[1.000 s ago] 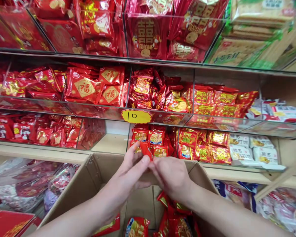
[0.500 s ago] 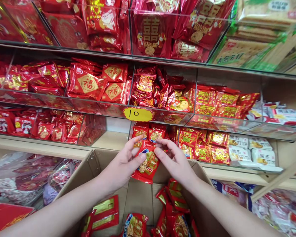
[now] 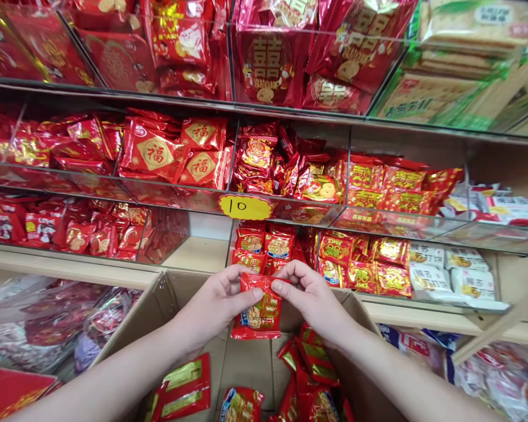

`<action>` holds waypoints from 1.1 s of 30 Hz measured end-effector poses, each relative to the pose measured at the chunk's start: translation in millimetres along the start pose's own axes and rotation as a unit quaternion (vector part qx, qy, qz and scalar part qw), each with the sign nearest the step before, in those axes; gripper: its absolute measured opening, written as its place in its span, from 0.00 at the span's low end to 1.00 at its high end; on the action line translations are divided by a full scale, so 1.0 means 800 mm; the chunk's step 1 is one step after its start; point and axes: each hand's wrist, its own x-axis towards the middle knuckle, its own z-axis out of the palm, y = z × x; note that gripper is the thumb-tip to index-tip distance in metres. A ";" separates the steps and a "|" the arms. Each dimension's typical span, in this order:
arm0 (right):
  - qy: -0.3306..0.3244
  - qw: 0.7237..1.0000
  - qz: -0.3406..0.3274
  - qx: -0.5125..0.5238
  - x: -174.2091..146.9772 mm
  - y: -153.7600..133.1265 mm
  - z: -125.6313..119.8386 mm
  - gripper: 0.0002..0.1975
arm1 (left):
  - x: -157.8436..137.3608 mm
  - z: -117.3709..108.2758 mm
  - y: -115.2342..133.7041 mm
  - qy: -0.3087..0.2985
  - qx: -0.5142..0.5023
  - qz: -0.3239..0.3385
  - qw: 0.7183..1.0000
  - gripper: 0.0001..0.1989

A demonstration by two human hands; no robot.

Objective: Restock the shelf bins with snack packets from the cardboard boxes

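Between my two hands hangs a red snack packet [image 3: 260,316] with gold lettering and a biscuit picture, its printed face towards me. My left hand [image 3: 222,302] pinches its left side, thumb across the front. At the upper right edge my right hand [image 3: 310,293] grips it between thumb and fingers. Below it is an open cardboard box [image 3: 246,360] with several red packets [image 3: 308,375] lying inside. Just beyond my fingertips, similar red packets [image 3: 278,243] stand stacked in a clear shelf compartment.
Shelves with clear dividers hold red packets [image 3: 156,149]. A yellow tag [image 3: 245,206] marked 10 hangs from the middle shelf's edge. White packets [image 3: 429,275] and a wooden post [image 3: 488,328] are at right. Plastic-wrapped goods [image 3: 30,316] lie at lower left.
Both hands have drawn the packet slightly down, away from the shelf stack. It was tilted and now hangs nearly straight with its printed face more visible.
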 end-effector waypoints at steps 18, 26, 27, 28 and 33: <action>-0.170 0.980 0.101 -0.002 -0.005 -0.001 -0.007 0.12 | 0.009 -0.013 0.003 0.000 0.089 0.064 0.994 0.08; -0.133 0.972 0.188 0.055 -0.006 -0.002 -0.005 0.18 | 0.013 -0.010 -0.005 0.001 0.083 0.080 0.993 0.12; -0.126 0.971 0.192 0.062 -0.006 -0.001 -0.004 0.18 | 0.014 -0.010 -0.007 0.005 0.074 0.089 0.993 0.12; -0.119 0.973 0.189 0.061 -0.005 -0.001 -0.003 0.17 | 0.016 -0.010 -0.008 0.007 0.069 0.097 0.993 0.12; -0.106 0.983 0.131 0.073 0.000 -0.003 -0.005 0.17 | 0.018 -0.015 -0.009 0.026 0.102 0.126 0.986 0.11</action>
